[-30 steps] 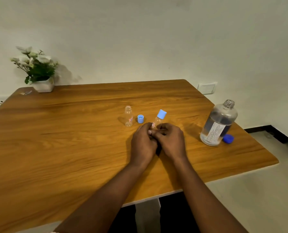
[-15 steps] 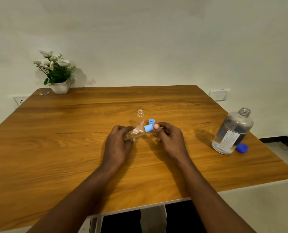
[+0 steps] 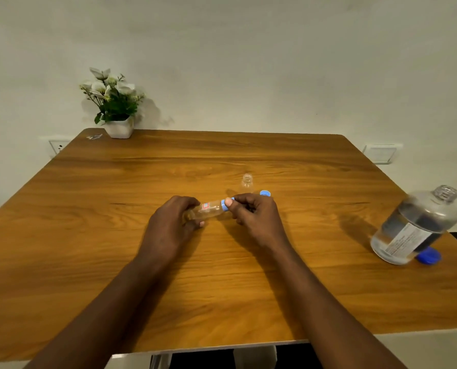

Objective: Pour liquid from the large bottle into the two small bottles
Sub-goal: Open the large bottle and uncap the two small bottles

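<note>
Hands hold the capped small bottle [image 3: 208, 210] sideways: left hand [image 3: 172, 225] grips its body, right hand [image 3: 251, 214] pinches its cap [image 3: 225, 204].

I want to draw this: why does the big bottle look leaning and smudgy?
Head view: the large bottle stands near the right edge, where the wide-angle lens likely bends things, so it seems to lean; head view: its outline and label are blurred, while the small capped bottle mid-frame looks sharper.
</note>
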Action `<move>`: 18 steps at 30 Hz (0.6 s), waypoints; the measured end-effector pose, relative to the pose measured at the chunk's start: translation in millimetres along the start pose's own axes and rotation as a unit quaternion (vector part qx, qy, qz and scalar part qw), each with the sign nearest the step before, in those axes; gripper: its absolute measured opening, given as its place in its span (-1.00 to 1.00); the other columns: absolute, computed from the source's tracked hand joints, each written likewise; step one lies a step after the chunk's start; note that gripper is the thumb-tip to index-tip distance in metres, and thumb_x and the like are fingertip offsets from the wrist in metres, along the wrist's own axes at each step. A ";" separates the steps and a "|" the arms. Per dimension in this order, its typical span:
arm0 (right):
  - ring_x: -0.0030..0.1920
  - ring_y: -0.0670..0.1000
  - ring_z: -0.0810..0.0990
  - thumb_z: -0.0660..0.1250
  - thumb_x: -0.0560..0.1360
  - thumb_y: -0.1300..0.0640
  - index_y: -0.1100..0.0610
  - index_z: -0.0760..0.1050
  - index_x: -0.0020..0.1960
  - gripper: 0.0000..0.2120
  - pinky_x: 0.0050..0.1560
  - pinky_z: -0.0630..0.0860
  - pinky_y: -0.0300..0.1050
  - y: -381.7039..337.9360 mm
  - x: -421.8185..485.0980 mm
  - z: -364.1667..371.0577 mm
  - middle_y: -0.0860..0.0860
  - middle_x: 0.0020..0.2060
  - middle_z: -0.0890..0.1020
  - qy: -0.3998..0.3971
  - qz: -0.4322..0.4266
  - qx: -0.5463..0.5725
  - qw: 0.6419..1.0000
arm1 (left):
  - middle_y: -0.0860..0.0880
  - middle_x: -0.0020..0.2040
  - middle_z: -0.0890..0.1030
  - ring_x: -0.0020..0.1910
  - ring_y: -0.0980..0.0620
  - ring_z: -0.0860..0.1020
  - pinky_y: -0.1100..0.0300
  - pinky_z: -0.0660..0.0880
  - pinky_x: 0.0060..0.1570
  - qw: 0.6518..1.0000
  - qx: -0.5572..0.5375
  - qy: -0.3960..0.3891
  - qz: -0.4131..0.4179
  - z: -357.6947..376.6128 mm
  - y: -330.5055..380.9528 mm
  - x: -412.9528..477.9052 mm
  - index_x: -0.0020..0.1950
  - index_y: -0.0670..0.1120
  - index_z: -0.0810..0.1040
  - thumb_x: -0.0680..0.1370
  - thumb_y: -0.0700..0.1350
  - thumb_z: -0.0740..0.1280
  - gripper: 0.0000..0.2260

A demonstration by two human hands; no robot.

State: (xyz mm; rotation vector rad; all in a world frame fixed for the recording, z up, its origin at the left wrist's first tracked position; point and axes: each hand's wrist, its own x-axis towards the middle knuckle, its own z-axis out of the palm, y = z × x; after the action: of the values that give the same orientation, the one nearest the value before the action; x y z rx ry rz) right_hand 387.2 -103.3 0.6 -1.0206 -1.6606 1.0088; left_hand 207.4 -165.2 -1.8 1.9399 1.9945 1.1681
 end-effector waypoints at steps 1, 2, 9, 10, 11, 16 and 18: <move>-0.33 -0.05 0.52 0.43 0.49 0.03 0.07 0.66 -0.17 -0.87 -0.26 0.51 0.07 -2.3 0.1 2.8 0.15 -0.37 0.62 -0.008 -0.003 0.002 1.000 | 0.00 0.01 0.60 0.00 0.02 0.55 0.24 0.37 -0.05 1.000 0.005 0.001 0.000 -2.8 -2.2 -0.5 0.09 -0.08 0.59 0.35 -0.17 0.53 -0.67; -0.33 -0.04 0.52 0.42 0.50 0.05 0.10 0.66 -0.17 -0.85 -0.26 0.51 0.08 -3.6 0.9 5.7 0.18 -0.35 0.61 -0.016 -0.006 0.004 1.000 | 0.00 0.01 0.60 0.00 0.02 0.55 0.22 0.39 -0.04 1.000 0.007 0.004 -0.003 -4.7 -4.4 -0.6 0.09 -0.08 0.59 0.36 -0.17 0.52 -0.67; -0.29 -0.11 0.53 0.33 0.56 0.12 0.23 0.64 -0.11 -0.81 -0.18 0.52 0.00 -3.9 6.6 9.8 0.12 -0.32 0.63 -0.060 -0.012 -0.001 0.998 | -0.06 0.06 0.63 0.00 -0.04 0.58 0.23 0.39 -0.02 1.000 0.016 -0.009 0.003 -6.7 -9.5 -1.5 0.17 -0.12 0.59 0.43 -0.20 0.46 -0.69; -0.30 -0.13 0.50 0.33 0.56 0.12 0.20 0.63 -0.13 -0.81 -0.21 0.48 -0.04 -2.2 6.8 9.0 0.02 -0.36 0.59 -0.070 -0.020 -0.004 0.997 | -0.06 0.07 0.63 0.01 -0.04 0.58 0.24 0.38 -0.02 1.000 0.022 -0.016 0.007 -7.5 -10.1 -2.0 0.18 -0.12 0.59 0.45 -0.19 0.44 -0.69; -0.31 -0.15 0.47 0.32 0.56 0.12 0.16 0.62 -0.15 -0.82 -0.23 0.43 -0.10 -1.0 6.6 8.1 -0.09 -0.37 0.55 -0.082 -0.031 -0.009 0.996 | -0.07 0.08 0.63 0.03 -0.04 0.58 0.25 0.37 -0.01 0.999 0.027 -0.025 0.010 -8.9 -10.5 -2.8 0.20 -0.13 0.58 0.47 -0.18 0.42 -0.70; -0.25 -0.22 0.51 0.41 0.50 0.14 0.13 0.63 0.08 -0.83 -0.17 0.43 -0.26 1.3 5.4 8.6 -0.14 -0.27 0.57 -0.100 -0.034 -0.002 0.994 | -0.06 0.12 0.62 0.07 -0.03 0.56 0.29 0.34 0.00 0.998 0.030 -0.056 0.004 -16.6 -13.9 -8.4 0.26 -0.12 0.55 0.53 -0.16 0.36 -0.70; -0.25 -0.20 0.55 0.47 0.45 0.08 0.08 0.56 0.23 -0.63 -0.19 0.47 -0.26 -0.2 5.3 9.3 -0.09 -0.26 0.60 -0.071 -0.008 0.016 0.997 | -0.07 0.12 0.61 0.08 -0.04 0.55 0.29 0.33 0.01 0.999 0.023 -0.048 0.004 -16.5 -13.7 -9.1 0.25 -0.12 0.55 0.52 -0.18 0.36 -0.71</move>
State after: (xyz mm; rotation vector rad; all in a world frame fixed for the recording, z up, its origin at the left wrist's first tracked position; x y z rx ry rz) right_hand 377.0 -100.0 -0.1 -0.9314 -1.7589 1.1143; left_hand 188.5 -178.7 -2.2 1.9871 1.9849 1.0193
